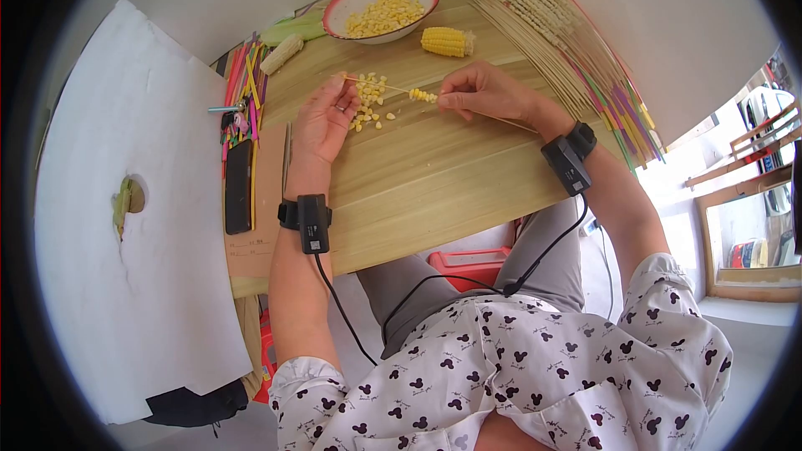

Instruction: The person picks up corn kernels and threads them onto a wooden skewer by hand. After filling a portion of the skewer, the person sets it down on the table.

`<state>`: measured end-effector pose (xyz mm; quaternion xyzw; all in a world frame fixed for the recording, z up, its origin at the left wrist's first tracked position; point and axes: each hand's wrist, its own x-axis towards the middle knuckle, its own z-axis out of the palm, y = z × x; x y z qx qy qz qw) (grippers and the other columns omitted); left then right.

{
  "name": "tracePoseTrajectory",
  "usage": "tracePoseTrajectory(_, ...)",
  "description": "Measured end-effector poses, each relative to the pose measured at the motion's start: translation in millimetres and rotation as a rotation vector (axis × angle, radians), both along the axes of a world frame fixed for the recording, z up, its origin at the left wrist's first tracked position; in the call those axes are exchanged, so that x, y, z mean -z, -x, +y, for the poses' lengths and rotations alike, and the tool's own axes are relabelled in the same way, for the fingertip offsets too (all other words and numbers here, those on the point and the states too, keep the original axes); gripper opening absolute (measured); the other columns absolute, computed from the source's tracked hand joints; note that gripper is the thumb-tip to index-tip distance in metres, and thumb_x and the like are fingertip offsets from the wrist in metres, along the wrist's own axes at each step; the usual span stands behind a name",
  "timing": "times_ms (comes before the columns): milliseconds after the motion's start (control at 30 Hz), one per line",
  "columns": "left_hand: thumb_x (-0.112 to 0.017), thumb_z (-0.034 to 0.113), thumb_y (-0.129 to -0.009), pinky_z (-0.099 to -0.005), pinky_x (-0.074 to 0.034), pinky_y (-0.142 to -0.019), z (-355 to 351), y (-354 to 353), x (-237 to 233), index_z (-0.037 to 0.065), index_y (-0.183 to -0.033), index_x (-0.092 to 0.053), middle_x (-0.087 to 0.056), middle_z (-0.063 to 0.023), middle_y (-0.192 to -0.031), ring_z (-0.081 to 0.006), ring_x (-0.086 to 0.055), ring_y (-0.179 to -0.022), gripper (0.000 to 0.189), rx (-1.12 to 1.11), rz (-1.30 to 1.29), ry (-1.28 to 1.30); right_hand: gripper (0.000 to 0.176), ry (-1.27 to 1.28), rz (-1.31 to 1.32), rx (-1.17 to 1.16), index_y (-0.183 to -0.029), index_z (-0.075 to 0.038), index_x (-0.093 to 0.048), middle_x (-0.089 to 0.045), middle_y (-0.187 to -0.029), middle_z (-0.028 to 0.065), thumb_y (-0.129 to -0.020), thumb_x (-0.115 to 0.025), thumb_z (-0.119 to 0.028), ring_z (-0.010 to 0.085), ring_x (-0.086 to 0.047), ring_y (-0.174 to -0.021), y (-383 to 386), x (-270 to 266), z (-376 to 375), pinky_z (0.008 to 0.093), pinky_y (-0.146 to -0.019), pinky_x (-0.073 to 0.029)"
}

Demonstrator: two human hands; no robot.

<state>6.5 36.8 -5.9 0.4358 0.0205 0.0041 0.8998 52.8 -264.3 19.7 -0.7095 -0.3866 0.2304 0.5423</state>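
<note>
My right hand (480, 90) pinches a thin bamboo skewer (511, 124) between thumb and fingers. Several yellow corn kernels (423, 95) are threaded on the skewer, just left of my right fingertips. Its bare length runs on to my left hand (327, 121), where thumb and forefinger close at the far tip. Whether a kernel is also between those left fingertips is too small to tell. Loose kernels (372, 98) lie scattered on the wooden table (443, 179), right beside my left hand.
A red-rimmed bowl (332, 18) of kernels stands at the back, near a partly stripped corn cob (448, 42) and a bare cob (281, 55). Filled skewers (541, 8) and plain sticks (535, 54) lie back right. At left are a black phone (239, 188) and coloured sticks (253, 83).
</note>
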Motion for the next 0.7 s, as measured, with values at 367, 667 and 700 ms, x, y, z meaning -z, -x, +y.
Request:
tracePoseTrajectory(367, -0.066, 0.011, -0.092, -0.0293, -0.054, -0.079, -15.4, 5.4, -4.5, 0.001, -0.109, -0.065, -0.066, -0.0067, -0.098, -0.0125, -0.062, -0.085, 0.02, 0.054, -0.003, -0.098, 0.022, -0.012, 0.005, 0.004, -0.086, -0.003, -0.067, -0.053, -0.06, -0.005, -0.095, -0.064, -0.023, 0.0031, -0.047, -0.059, 0.0, 0.3, 0.5, 0.0213, -0.057, -0.037)
tracePoseTrajectory(667, -0.066, 0.01, -0.092, -0.029, -0.054, -0.078, -20.0, 6.8, -4.1, 0.001, -0.108, -0.066, -0.068, -0.0062, -0.095, -0.0123, -0.063, -0.082, 0.018, 0.064, -0.008, -0.131, 0.022, -0.004, 0.011, 0.017, -0.085, -0.003, -0.067, -0.053, -0.061, -0.0047, -0.095, -0.064, -0.022, 0.0031, -0.047, -0.059, 2.7, -0.8, 2.2, 0.0213, -0.057, -0.037)
tracePoseTrajectory(700, -0.066, 0.01, -0.092, -0.0289, -0.054, -0.077, -20.1, 7.2, -4.5, 0.002, -0.107, -0.066, -0.068, -0.0065, -0.095, -0.0122, -0.063, -0.082, 0.017, 0.065, -0.01, -0.132, 0.022, -0.005, 0.012, 0.018, -0.085, -0.003, -0.067, -0.053, -0.061, -0.0048, -0.095, -0.064, -0.022, 0.0029, -0.047, -0.059, 2.5, -0.2, 2.5, 0.0213, -0.056, -0.037)
